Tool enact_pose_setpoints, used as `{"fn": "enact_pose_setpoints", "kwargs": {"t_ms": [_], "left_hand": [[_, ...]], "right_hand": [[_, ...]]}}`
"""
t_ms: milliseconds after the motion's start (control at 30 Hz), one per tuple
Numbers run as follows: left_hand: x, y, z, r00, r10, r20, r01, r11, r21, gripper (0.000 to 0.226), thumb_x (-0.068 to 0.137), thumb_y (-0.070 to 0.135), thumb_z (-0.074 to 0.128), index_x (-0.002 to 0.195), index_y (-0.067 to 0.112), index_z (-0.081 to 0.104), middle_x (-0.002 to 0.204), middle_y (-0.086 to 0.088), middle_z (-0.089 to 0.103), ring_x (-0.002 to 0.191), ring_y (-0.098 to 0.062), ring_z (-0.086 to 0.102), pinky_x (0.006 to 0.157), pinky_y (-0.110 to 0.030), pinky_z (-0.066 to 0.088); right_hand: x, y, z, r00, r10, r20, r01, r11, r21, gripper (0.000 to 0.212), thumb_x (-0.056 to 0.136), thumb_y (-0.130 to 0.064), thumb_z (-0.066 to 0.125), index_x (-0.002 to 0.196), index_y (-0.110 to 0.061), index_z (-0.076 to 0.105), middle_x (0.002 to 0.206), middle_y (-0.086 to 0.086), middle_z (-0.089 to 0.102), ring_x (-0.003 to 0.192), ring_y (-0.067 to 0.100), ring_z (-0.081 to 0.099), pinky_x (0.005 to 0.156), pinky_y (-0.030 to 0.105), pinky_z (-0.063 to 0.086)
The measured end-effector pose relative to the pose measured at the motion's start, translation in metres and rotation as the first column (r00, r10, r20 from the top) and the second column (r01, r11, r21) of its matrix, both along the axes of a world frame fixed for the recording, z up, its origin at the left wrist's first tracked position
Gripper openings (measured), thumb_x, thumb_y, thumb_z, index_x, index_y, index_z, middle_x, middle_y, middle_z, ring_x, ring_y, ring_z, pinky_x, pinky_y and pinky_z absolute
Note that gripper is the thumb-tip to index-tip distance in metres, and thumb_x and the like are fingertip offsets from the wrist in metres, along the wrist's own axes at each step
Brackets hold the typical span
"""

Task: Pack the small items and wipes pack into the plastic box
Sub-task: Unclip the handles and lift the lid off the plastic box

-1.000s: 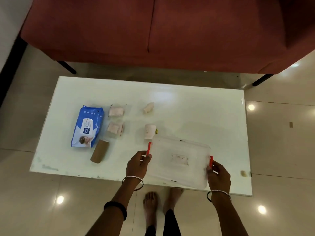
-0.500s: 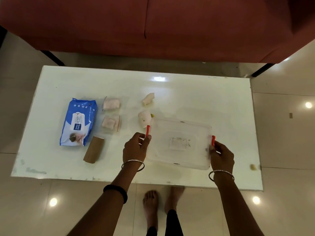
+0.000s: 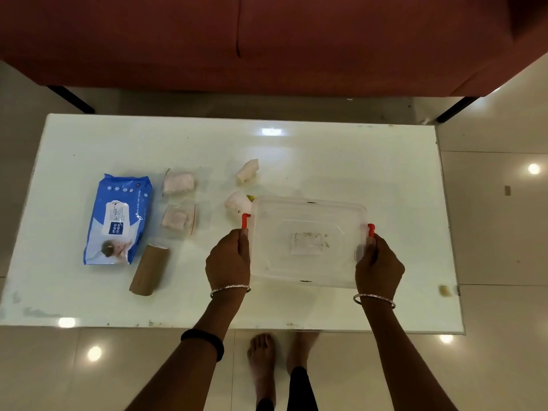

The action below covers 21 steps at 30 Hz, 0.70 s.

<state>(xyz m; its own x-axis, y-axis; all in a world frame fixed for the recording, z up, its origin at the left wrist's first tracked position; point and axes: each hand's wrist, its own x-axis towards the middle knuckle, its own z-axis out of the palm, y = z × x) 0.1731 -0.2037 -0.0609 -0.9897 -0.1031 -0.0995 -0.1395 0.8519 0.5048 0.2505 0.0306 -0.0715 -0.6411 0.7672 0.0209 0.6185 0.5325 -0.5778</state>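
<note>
Gripping the short ends of the clear plastic box (image 3: pixel 308 241), both hands are closed on it just right of the frame's centre: the left hand (image 3: pixel 228 259) on the box's left end, under one red latch (image 3: pixel 245 221), and the right hand (image 3: pixel 379 266) on its right end, under the other red latch (image 3: pixel 371 229). The lid is on. The box's far left corner overlaps a white wrapped item (image 3: pixel 237 204). A second white item (image 3: pixel 247 171) lies a little above that one in the frame. Left of centre sit two small clear bags holding pinkish pieces, one (image 3: pixel 178 183) above the other (image 3: pixel 178 220). Below them a brown cardboard tube (image 3: pixel 150 269) lies slanted, close beside the blue wipes pack (image 3: pixel 118 219) at centre left. Everything rests on the glossy white table (image 3: pixel 355 161), with a red sofa (image 3: pixel 267 43) across the top.
</note>
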Motion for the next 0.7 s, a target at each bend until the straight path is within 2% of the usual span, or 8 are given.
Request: {"fn": "enact_pose_setpoints", "kwargs": {"t_ms": [100, 167, 233, 300, 400, 500, 600, 700], "left_hand": [[0.003, 0.003, -0.007, 0.995, 0.098, 0.035, -0.099, 0.995, 0.031, 0.032, 0.098, 0.023, 0.045, 0.076, 0.007, 0.061, 0.060, -0.013, 0.063, 0.054, -0.033, 0.056, 0.050, -0.029, 0.032], [0.002, 0.003, -0.012, 0.982, 0.170, 0.078, -0.178, 0.979, 0.102, 0.030, 0.098, 0.021, 0.044, 0.082, 0.006, 0.065, 0.071, -0.017, 0.068, 0.067, -0.038, 0.062, 0.055, -0.030, 0.034], [-0.001, 0.003, -0.017, 0.951, 0.233, 0.201, -0.265, 0.953, 0.149, 0.029, 0.099, 0.019, 0.041, 0.102, 0.007, 0.068, 0.096, -0.018, 0.071, 0.091, -0.039, 0.064, 0.068, -0.033, 0.041], [-0.001, 0.005, -0.014, 0.934, 0.255, 0.250, -0.290, 0.950, 0.113, 0.036, 0.100, 0.022, 0.038, 0.130, 0.012, 0.055, 0.124, -0.018, 0.061, 0.115, -0.036, 0.056, 0.091, -0.039, 0.044], [0.015, 0.020, -0.001, 0.998, 0.049, 0.049, -0.054, 0.994, 0.097, 0.055, 0.098, 0.042, 0.033, 0.148, 0.019, 0.028, 0.152, -0.012, 0.037, 0.139, -0.030, 0.036, 0.108, -0.042, 0.036], [0.032, 0.037, 0.000, 0.972, -0.218, 0.087, 0.222, 0.974, -0.036, 0.071, 0.093, 0.060, 0.028, 0.152, 0.029, 0.005, 0.163, -0.003, 0.003, 0.149, -0.026, 0.008, 0.114, -0.046, 0.026], [0.034, 0.039, -0.006, 0.960, -0.230, 0.162, 0.256, 0.952, -0.165, 0.081, 0.089, 0.066, 0.028, 0.152, 0.024, -0.001, 0.162, -0.005, -0.010, 0.150, -0.030, 0.001, 0.115, -0.054, 0.026], [0.033, 0.038, -0.011, 0.958, -0.240, 0.159, 0.269, 0.944, -0.192, 0.084, 0.087, 0.069, 0.026, 0.152, 0.024, -0.001, 0.162, -0.005, -0.010, 0.149, -0.031, 0.002, 0.114, -0.056, 0.028]], "right_hand": [[-0.005, -0.007, -0.001, 0.998, -0.049, -0.026, 0.050, 0.998, 0.032, 0.026, 0.096, -0.002, 0.048, 0.110, 0.000, 0.069, 0.088, 0.019, 0.074, 0.077, 0.039, 0.068, 0.066, 0.029, 0.043], [-0.008, -0.010, -0.003, 0.996, -0.082, -0.039, 0.083, 0.996, 0.023, 0.026, 0.095, 0.000, 0.048, 0.111, 0.001, 0.069, 0.093, 0.020, 0.073, 0.082, 0.039, 0.068, 0.069, 0.032, 0.045], [-0.010, -0.011, -0.005, 0.995, -0.095, -0.039, 0.096, 0.995, 0.019, 0.026, 0.094, 0.000, 0.048, 0.110, 0.002, 0.068, 0.094, 0.020, 0.073, 0.084, 0.039, 0.068, 0.070, 0.031, 0.044], [-0.011, -0.012, -0.006, 0.994, -0.099, -0.036, 0.100, 0.995, 0.020, 0.026, 0.094, 0.000, 0.048, 0.110, 0.002, 0.068, 0.094, 0.020, 0.073, 0.084, 0.040, 0.067, 0.070, 0.031, 0.044], [-0.012, -0.013, -0.004, 0.995, -0.099, -0.028, 0.100, 0.995, 0.021, 0.028, 0.092, 0.001, 0.048, 0.112, -0.001, 0.068, 0.095, 0.019, 0.073, 0.084, 0.039, 0.067, 0.072, 0.035, 0.047], [-0.011, -0.010, -0.005, 0.994, -0.108, -0.024, 0.108, 0.994, 0.008, 0.025, 0.093, 0.000, 0.049, 0.106, -0.001, 0.070, 0.087, 0.019, 0.073, 0.076, 0.039, 0.067, 0.065, 0.032, 0.043], [-0.007, 0.003, -0.010, 0.980, -0.197, 0.000, 0.195, 0.972, -0.131, 0.024, 0.094, -0.005, 0.046, 0.090, 0.000, 0.069, 0.079, 0.019, 0.071, 0.073, 0.040, 0.064, 0.063, 0.027, 0.032], [-0.001, 0.018, -0.022, 0.965, -0.243, 0.095, 0.261, 0.872, -0.413, 0.031, 0.095, -0.016, 0.045, 0.072, -0.010, 0.066, 0.067, 0.014, 0.061, 0.068, 0.032, 0.052, 0.067, 0.029, 0.034]]}}
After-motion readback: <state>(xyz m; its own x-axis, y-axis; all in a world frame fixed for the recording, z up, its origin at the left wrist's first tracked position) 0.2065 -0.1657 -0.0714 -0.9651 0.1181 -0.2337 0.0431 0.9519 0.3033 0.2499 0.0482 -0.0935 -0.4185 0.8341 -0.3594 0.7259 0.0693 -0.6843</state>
